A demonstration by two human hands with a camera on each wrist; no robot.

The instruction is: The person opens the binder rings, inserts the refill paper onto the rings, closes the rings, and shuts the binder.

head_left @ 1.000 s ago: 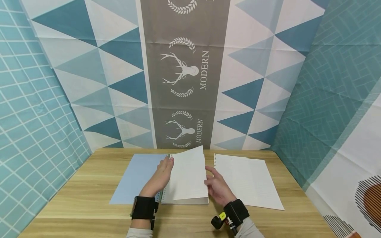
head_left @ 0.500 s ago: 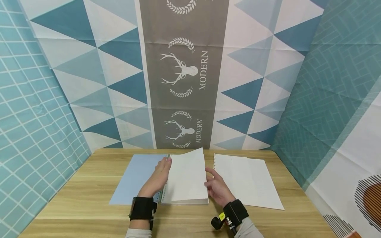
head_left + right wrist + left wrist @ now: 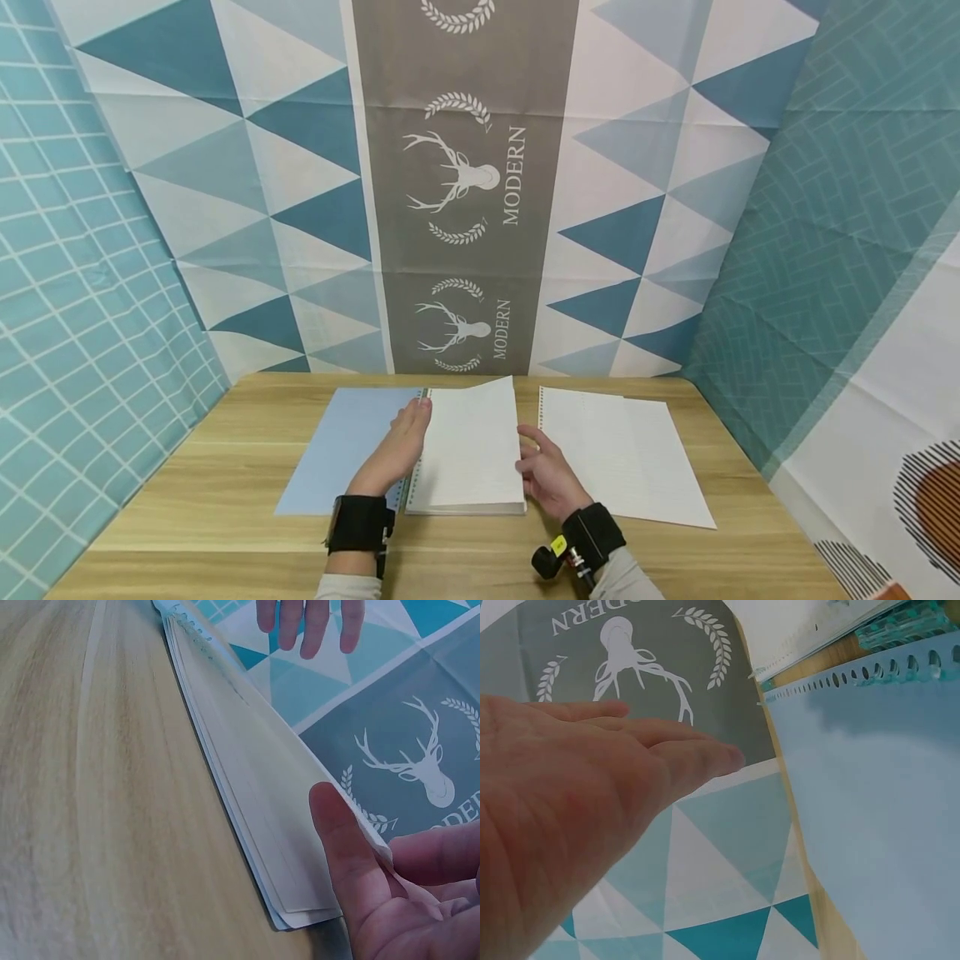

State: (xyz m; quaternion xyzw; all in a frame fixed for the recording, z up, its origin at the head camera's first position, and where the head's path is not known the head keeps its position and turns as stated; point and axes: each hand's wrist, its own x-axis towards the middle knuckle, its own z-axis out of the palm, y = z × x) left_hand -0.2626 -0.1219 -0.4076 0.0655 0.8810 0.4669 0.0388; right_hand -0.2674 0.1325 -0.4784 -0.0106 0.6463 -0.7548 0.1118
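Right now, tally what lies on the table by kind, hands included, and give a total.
Open ring-bound notebook: 1
Loose punched sheets lying apart: 1 stack; sheet count cannot be told
Hands: 2, left hand flat by the binding rings, right hand pinching the top page's edge
Total: 4

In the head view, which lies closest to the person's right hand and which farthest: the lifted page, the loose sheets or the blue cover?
From the right hand:
1. Lifted page, pinched at its right edge by thumb and fingers, just to the hand's left.
2. Loose sheets, flat on the table just to the hand's right, apart from it.
3. Blue cover, far left, beyond the left hand.
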